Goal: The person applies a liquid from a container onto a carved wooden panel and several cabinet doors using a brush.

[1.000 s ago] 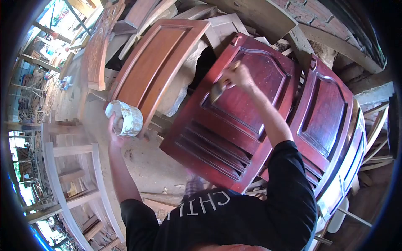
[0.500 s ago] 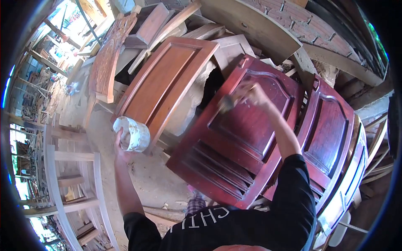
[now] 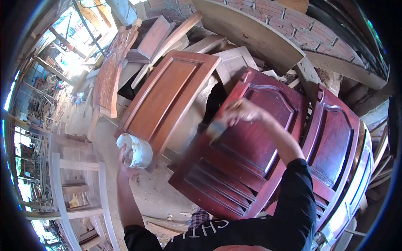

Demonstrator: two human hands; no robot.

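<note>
My left hand (image 3: 124,162) is closed around a white, stained plastic tub (image 3: 140,153), held tilted at the left of the lighter brown door panel. My right hand (image 3: 243,112) grips a paintbrush (image 3: 217,128), blurred by motion. The bristles are over the left edge of a dark red cabinet door (image 3: 259,121) with an arched raised panel and slats low down; whether they touch the wood is hard to tell. The tub's contents are mostly hidden.
A second dark red door (image 3: 333,138) leans at the right. The brown panel (image 3: 167,94) stands at centre-left, near a carved board (image 3: 109,79). Stacked planks and a brick wall (image 3: 289,21) lie behind. A pale wooden frame (image 3: 79,165) is at the left.
My right hand and the brush have moved down and left along the red door's left edge. The tub stays in my left hand, and the whole view has shifted slightly.
</note>
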